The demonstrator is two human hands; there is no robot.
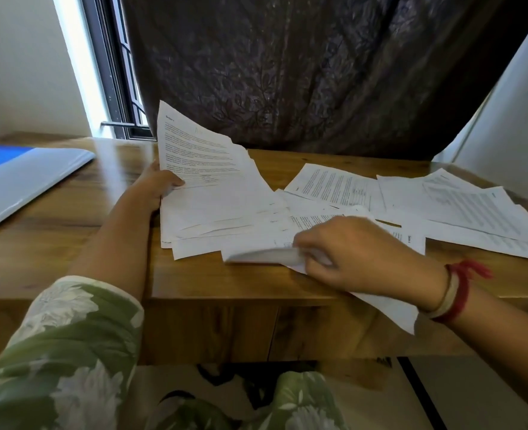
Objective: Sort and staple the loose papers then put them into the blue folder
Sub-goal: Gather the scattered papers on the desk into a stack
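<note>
Left hand [158, 189] gripping tilted paper stack [203, 169] by left edge; right hand [362, 259] pinching loose sheet [256, 253]; blue folder [23, 181] well left.

Your table [54, 231] is grained wood with a soft sheen. The papers [213, 206] are matt white paper, the folder [23, 178] smooth glossy plastic, the curtain [318, 72] dark patterned cloth.

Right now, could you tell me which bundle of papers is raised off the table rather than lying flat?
The left-side bundle, gripped by the left hand: its top sheets stand tilted up, while the far-right papers lie flat.
</note>
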